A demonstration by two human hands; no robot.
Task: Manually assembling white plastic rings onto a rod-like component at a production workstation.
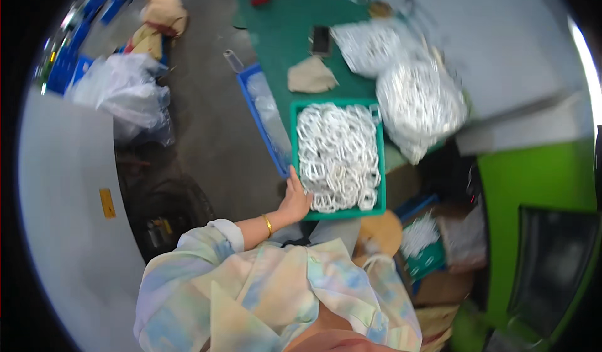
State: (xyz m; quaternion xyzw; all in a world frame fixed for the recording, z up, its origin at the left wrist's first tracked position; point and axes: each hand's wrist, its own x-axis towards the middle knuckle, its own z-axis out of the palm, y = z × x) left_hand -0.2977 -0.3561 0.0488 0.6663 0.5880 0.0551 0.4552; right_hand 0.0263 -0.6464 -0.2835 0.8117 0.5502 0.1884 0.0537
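**Left hand at the corner of a green tray heaped with white rings**

The left hand (pixel 296 198) touches the near left corner of a green tray (pixel 345 214), a finger stretched along the tray's left wall; whether it grips the rim or only rests there, I cannot tell. A gold bracelet (pixel 268 226) circles the wrist, below the turned-back cuff of a pastel, blotch-patterned sleeve (pixel 207 251). The right hand is out of sight, so its state cannot be told.

The tray sits just in front of the person, at the near end of a green tabletop (pixel 269 32). White, ring-like pieces (pixel 338 148) fill it in a loose heap.

Just left of the tray, a long blue bin (pixel 262 123) holds clear plastic. Beyond the tray's far side lies a beige cloth (pixel 311 76), with a dark phone-like object (pixel 320 40) farther off. To the right of the tray stands a bulging clear bag (pixel 420 101) of white pieces; a flatter bag (pixel 370 46) lies beyond it, toward the far side.

Near right, below table height, a round tan seat (pixel 380 231) shows beside a second green tray (pixel 429 264) with white pieces. A bright green panel (pixel 533 170) stands farther right. Far left are pale plastic sacks (pixel 122 88), behind a light grey panel (pixel 69 208) bearing a yellow label (pixel 107 202).
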